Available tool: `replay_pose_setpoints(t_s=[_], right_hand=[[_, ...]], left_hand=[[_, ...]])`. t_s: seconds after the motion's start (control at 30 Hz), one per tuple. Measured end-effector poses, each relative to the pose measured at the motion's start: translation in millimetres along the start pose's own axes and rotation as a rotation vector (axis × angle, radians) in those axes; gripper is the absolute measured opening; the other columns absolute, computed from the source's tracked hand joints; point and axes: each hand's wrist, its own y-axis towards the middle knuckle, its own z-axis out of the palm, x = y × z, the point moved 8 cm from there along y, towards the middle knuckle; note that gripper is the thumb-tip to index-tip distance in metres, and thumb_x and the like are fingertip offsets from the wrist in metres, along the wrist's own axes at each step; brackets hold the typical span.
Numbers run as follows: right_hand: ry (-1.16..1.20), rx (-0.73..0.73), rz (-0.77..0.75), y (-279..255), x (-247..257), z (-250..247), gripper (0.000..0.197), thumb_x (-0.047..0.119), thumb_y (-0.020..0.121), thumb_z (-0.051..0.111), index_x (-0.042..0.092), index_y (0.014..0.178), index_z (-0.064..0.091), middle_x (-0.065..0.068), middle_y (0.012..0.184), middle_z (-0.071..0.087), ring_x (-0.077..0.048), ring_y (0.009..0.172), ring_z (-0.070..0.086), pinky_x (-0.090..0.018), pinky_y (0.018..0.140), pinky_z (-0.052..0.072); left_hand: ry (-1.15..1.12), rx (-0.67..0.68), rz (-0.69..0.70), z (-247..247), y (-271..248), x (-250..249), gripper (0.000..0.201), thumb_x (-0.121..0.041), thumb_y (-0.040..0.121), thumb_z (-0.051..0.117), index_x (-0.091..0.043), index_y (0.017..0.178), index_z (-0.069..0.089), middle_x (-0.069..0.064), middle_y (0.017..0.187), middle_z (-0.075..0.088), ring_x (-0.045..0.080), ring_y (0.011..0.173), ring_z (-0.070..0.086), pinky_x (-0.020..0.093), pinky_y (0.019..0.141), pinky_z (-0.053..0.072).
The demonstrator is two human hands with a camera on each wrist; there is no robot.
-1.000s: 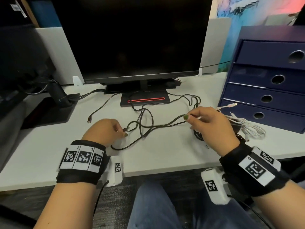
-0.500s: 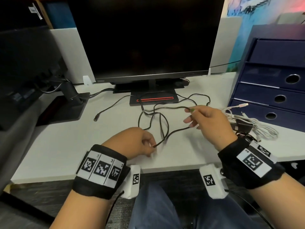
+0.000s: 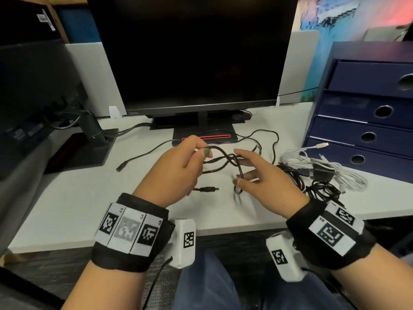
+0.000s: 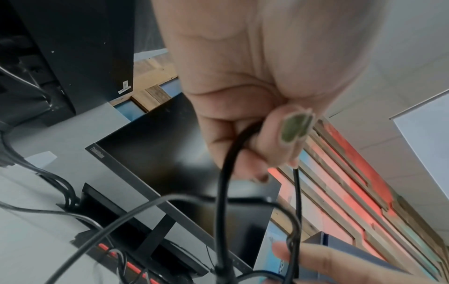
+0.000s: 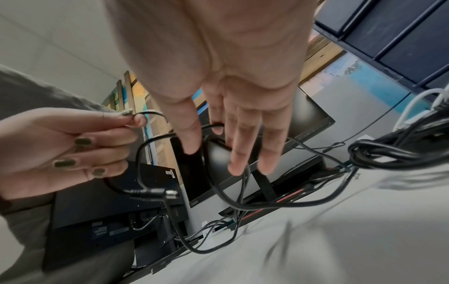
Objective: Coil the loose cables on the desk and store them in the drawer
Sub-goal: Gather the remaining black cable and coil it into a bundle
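Right now I am pinching the black cable (image 3: 220, 158) in my left hand (image 3: 176, 171), its plug (image 3: 206, 189) dangling just above the desk (image 3: 67, 198). My right hand (image 3: 263, 180) is spreading straight fingers (image 5: 239, 146) through the loops, gripping nothing. Loops could be slipping off or knotting. Farther out, the slack is trailing toward the monitor base (image 3: 201, 136), risking a snag; the drawers (image 3: 362, 135) are sitting shut.

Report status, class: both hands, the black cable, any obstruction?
Left hand pinches the black cable. Right hand open, fingers spread in its loops. Drawer unit shut. Black and white cable pile uncoiled beside it.
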Motion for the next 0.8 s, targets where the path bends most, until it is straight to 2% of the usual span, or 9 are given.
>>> replay_pose_setpoints(t_s=[0.13,0.23,0.3,0.37,0.47,0.53,0.6,0.7,0.8], right_hand=[[0.216,-0.145,0.077,3.4,-9.1,-12.5,0.042,0.007,0.088,0.062,0.029,0.122,0.053,0.007,0.119,0.058,-0.008,0.073,0.071,-0.023,0.079,0.055],[0.388,-0.155,0.133,6.6,-10.4,-15.4,0.043,-0.004,0.092,0.051,0.024,0.125,0.051,-0.002,0.118,0.057,-0.021,0.069,0.072,-0.034,0.073,0.060],[0.445,-0.183,0.143,9.0,-9.5,-23.1,0.042,-0.006,0.093,0.048,0.022,0.125,0.050,-0.006,0.115,0.060,-0.024,0.068,0.072,-0.032,0.068,0.060],[0.496,-0.221,0.135,10.6,-8.3,-32.1,0.038,-0.007,0.094,0.046,0.018,0.122,0.051,-0.009,0.114,0.062,-0.028,0.069,0.072,-0.029,0.065,0.060],[0.537,-0.268,0.130,9.5,-8.2,-42.6,0.033,-0.006,0.094,0.048,0.014,0.119,0.051,-0.011,0.111,0.061,-0.028,0.072,0.073,-0.032,0.069,0.061],[0.488,-0.271,0.133,7.2,-7.6,-45.0,0.030,-0.002,0.092,0.052,0.017,0.116,0.054,-0.010,0.106,0.062,-0.025,0.078,0.072,-0.031,0.074,0.060],[0.241,-0.250,0.108,3.5,-4.1,-46.3,0.025,0.009,0.091,0.058,0.025,0.110,0.060,-0.002,0.104,0.061,-0.017,0.086,0.067,-0.021,0.072,0.053],[0.010,-0.221,0.020,-5.3,13.2,-47.8,0.021,0.025,0.090,0.060,0.035,0.109,0.063,0.011,0.110,0.054,-0.003,0.087,0.057,-0.010,0.068,0.040],[0.034,-0.080,-0.061,-14.8,35.0,-38.5,0.031,0.030,0.092,0.056,0.042,0.121,0.055,0.016,0.113,0.055,-0.007,0.081,0.066,-0.020,0.071,0.052]], left_hand=[[0.005,-0.016,0.066,-7.6,-1.0,-9.6,0.018,-0.028,0.099,0.040,-0.030,0.092,0.057,-0.005,0.060,0.049,0.005,0.052,0.044,0.024,0.054,0.041],[0.060,-0.041,0.065,-18.3,-2.5,-10.6,0.018,-0.028,0.098,0.044,-0.030,0.089,0.060,-0.006,0.058,0.046,0.004,0.053,0.042,0.014,0.050,0.036],[0.149,-0.058,0.013,-26.5,-3.2,-4.1,0.019,-0.028,0.098,0.045,-0.030,0.087,0.060,-0.006,0.054,0.043,0.004,0.049,0.043,0.010,0.044,0.037],[0.270,-0.081,-0.062,-33.6,-2.2,8.1,0.019,-0.028,0.098,0.044,-0.030,0.086,0.059,-0.006,0.053,0.043,0.005,0.045,0.044,0.013,0.038,0.035],[0.328,-0.155,-0.159,-43.8,-1.2,24.1,0.019,-0.027,0.099,0.040,-0.029,0.087,0.055,-0.001,0.059,0.053,0.012,0.052,0.050,0.026,0.048,0.036],[0.169,-0.182,-0.193,-41.8,-0.8,26.8,0.019,-0.027,0.099,0.039,-0.028,0.088,0.054,0.004,0.058,0.060,0.019,0.050,0.056,0.027,0.051,0.043],[-0.046,-0.197,-0.192,-34.0,-2.5,19.4,0.017,-0.029,0.099,0.041,-0.028,0.091,0.055,0.009,0.053,0.059,0.022,0.040,0.056,0.026,0.045,0.048],[-0.083,-0.223,-0.125,-21.6,-0.2,2.6,0.014,-0.033,0.098,0.047,-0.030,0.089,0.058,-0.004,0.044,0.049,0.010,0.034,0.044,0.020,0.038,0.039],[-0.109,-0.188,-0.103,-2.6,4.6,-10.6,0.013,-0.031,0.097,0.048,-0.029,0.086,0.054,-0.013,0.047,0.044,0.003,0.039,0.038,0.019,0.046,0.031]])
